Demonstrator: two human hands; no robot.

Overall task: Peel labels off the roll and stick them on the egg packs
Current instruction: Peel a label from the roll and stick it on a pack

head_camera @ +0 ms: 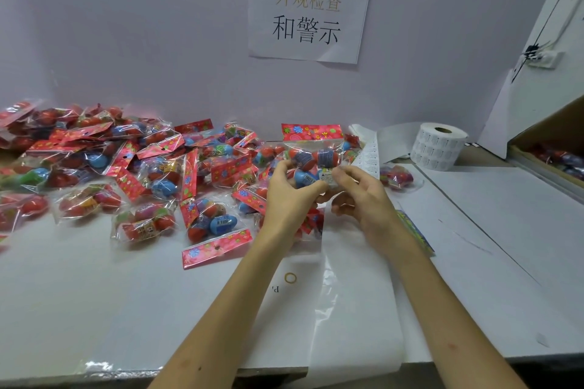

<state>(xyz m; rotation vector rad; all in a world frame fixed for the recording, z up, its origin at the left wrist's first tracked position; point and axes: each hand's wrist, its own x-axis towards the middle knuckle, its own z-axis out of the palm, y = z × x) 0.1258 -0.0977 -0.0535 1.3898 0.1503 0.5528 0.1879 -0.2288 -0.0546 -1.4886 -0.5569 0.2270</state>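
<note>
I hold one egg pack (316, 151) upright above the table, a clear bag of red and blue plastic eggs with a red flowered header card. My left hand (290, 189) grips its lower left side. My right hand (360, 196) pinches a small white label (326, 174) against the bag's front. The label roll (437, 146) stands at the back right, and a strip of its backing paper (368, 156) trails toward the pack.
A heap of egg packs (126, 167) covers the left and middle of the white table (94, 294). One more pack (398, 177) lies near the roll. A rubber band (290, 277) lies between my forearms. A cardboard box (556, 148) stands at far right.
</note>
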